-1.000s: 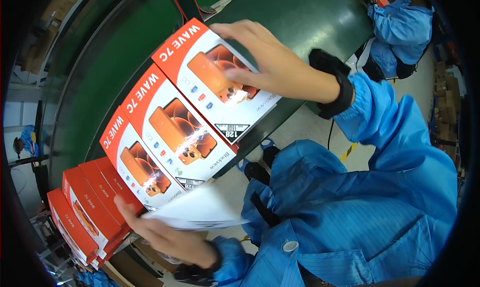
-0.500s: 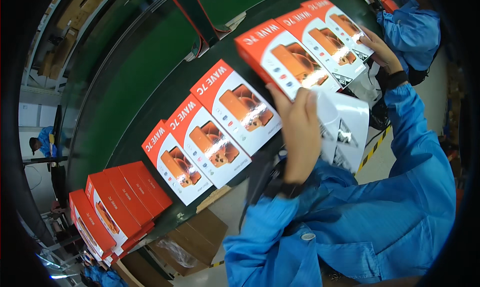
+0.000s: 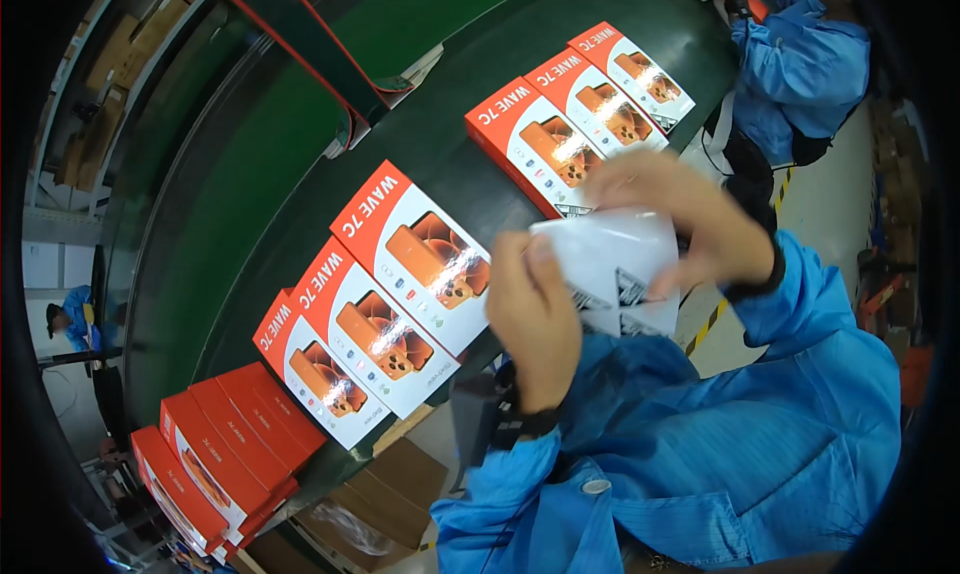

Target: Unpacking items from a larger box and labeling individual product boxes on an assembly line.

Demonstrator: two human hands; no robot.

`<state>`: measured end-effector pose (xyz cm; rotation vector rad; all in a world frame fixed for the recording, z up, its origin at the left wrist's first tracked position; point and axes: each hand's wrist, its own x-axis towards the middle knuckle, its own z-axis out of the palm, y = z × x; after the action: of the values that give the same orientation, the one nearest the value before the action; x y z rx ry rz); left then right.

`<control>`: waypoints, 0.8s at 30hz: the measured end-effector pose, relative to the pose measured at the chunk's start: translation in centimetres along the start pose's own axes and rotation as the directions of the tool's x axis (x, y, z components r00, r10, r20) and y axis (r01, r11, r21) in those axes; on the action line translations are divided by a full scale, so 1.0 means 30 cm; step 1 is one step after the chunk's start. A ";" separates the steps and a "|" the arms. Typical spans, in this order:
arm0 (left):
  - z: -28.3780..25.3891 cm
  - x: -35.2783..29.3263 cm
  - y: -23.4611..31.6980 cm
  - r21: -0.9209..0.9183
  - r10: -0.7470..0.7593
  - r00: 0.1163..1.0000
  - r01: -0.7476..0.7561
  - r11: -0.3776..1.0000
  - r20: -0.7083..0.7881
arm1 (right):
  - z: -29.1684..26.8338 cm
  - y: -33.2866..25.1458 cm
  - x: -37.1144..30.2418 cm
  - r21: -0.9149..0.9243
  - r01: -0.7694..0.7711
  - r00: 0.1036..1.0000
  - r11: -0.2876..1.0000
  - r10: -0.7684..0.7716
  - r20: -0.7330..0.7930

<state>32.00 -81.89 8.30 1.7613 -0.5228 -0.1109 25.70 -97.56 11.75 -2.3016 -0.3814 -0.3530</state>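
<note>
A white sheet of stickers [image 3: 610, 254] with black-and-white triangular labels is held up over the near edge of the dark green work surface. My left hand [image 3: 540, 314] pinches its left edge between thumb and fingers. At the sheet's upper right, my right hand [image 3: 700, 219] has curled fingers and a thumb against it; motion blurs the fingertips. Just beyond the hands lies a row of white-and-orange phone boxes [image 3: 535, 139], faces up and partly overlapping. Another such row of phone boxes [image 3: 385, 319] lies to the left of my left hand.
Stacked orange boxes [image 3: 235, 424] stand at the far left of the work surface [image 3: 440, 139]. A dark upright post [image 3: 310, 54] rises behind the rows. Below the near edge is an open cardboard carton [image 3: 385, 494]. A co-worker in a blue smock [image 3: 795, 69] is at upper right.
My right hand has left the far-right boxes and come to the sticker sheet. My left hand, with the sheet, has drawn nearer to me, away from those boxes. The view has shifted slightly.
</note>
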 end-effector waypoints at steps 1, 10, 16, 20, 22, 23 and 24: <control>-0.057 -0.012 0.020 -0.008 -0.052 0.999 0.052 0.999 -0.009 | 0.050 -0.076 0.022 -0.157 0.013 0.999 0.987 -0.007 0.035; -0.312 -0.164 -0.007 -0.289 -0.097 0.982 0.048 0.956 -0.160 | 0.207 -0.153 0.142 0.329 -0.086 0.957 0.940 -0.014 0.289; -0.447 -0.278 -0.056 -0.142 -0.240 0.962 0.221 0.965 -0.130 | 0.333 -0.208 0.196 0.302 -0.051 0.932 0.952 -0.064 0.357; -0.506 -0.313 -0.072 -0.108 -0.206 0.967 0.191 0.976 -0.150 | 0.409 -0.252 0.217 0.268 0.038 0.952 0.963 -0.117 0.283; -0.545 -0.326 -0.085 -0.025 -0.154 0.984 0.152 0.988 -0.089 | 0.450 -0.281 0.232 0.213 0.066 0.948 0.975 -0.128 0.292; -0.553 -0.340 -0.087 -0.028 -0.160 0.982 0.158 0.987 -0.096 | 0.468 -0.295 0.236 0.152 0.094 0.947 0.984 -0.135 0.291; -0.556 -0.357 -0.086 -0.069 -0.250 0.950 0.241 0.968 -0.187 | 0.491 -0.306 0.236 0.155 0.096 0.944 0.983 -0.139 0.300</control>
<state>28.96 -62.13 8.08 1.7645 -0.1561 -0.1227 30.74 -79.57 10.35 -2.2031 -0.6815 -0.0176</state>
